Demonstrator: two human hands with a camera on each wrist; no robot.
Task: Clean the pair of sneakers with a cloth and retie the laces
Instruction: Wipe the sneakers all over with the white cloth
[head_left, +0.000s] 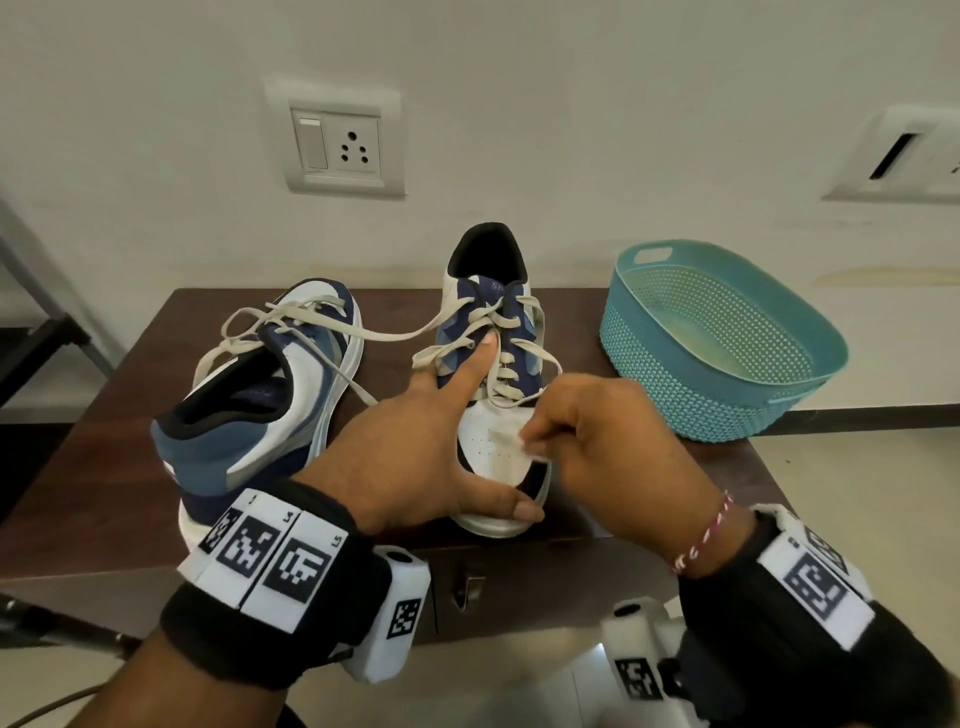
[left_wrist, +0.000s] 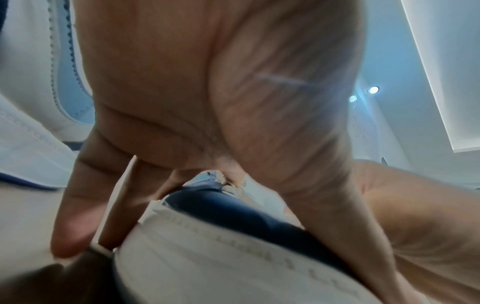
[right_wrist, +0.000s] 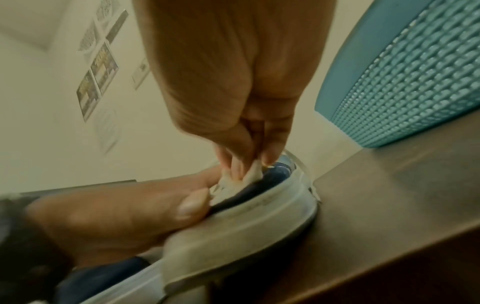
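Your left hand (head_left: 415, 441) steadies the near sneaker (head_left: 493, 374) on the desk (head_left: 104, 457), forefinger straight on the laces (head_left: 506, 358), thumb at the toe; your right hand (head_left: 602, 436) pinches a small cloth (head_left: 524, 439) on the toe cap. From the left wrist, fingers (left_wrist: 75, 207) lie along the sole. From the right wrist, fingertips (right_wrist: 233, 164) bunch the cloth (right_wrist: 249, 176). You're mid-wipe; next likely comes the other sneaker (head_left: 260, 395), its laces loose.

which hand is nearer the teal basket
Right. The right hand wipes the shoe's toe with a cloth, on the basket's side; the left hand holds the shoe's far side.
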